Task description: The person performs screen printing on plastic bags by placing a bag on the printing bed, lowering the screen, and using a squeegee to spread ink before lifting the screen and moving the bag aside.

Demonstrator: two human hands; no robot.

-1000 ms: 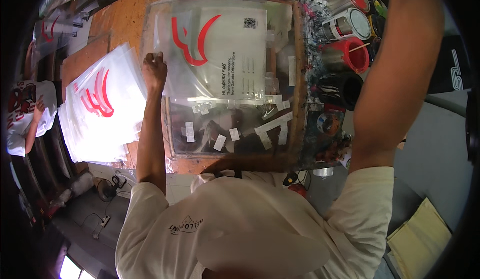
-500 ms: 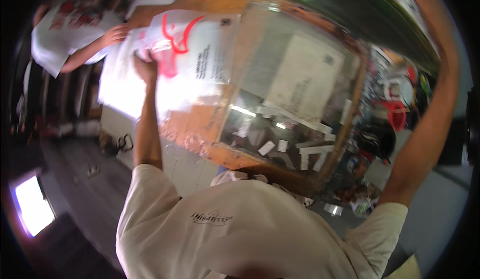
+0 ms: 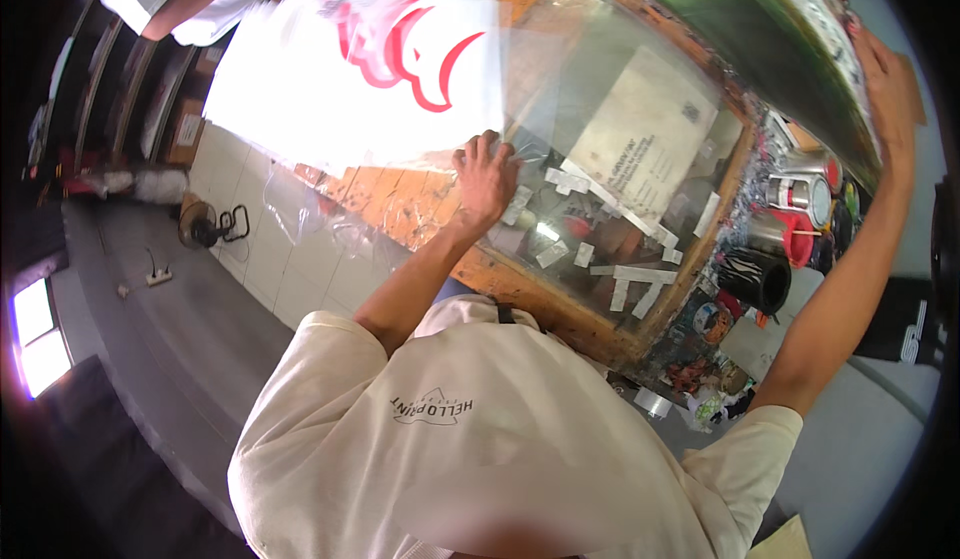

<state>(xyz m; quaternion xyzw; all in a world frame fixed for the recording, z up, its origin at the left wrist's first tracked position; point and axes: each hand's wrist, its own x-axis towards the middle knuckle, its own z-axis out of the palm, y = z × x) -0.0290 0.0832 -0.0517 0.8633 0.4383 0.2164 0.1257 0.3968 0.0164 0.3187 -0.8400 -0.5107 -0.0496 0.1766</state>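
Observation:
My left hand (image 3: 487, 181) is over the near right corner of a white plastic sheet (image 3: 300, 69) with red curved shapes on it. Its fingers are spread and bent, with the tips by the sheet's edge and the clear-topped board (image 3: 545, 69). Whether they touch the sheet I cannot tell. On that board lies a pale printed sheet (image 3: 650, 129) among several white tape strips (image 3: 640, 276). At the far right my right hand (image 3: 885, 84) is closed on the outer edge of a raised, tilted green screen-printing frame (image 3: 720, 9).
A co-worker's arm (image 3: 205, 1) reaches in at the far left. Paint cans (image 3: 800, 197) and a black container (image 3: 755, 279) crowd the table's right side. Loose clear plastic (image 3: 350, 219) hangs over the wooden table's (image 3: 395, 197) near left edge. A small fan (image 3: 200, 225) stands on the floor.
My left hand has moved right and nearer, from the sheets' left part to the near right corner. The red-marked sheet lies differently. My right hand is still at the raised frame.

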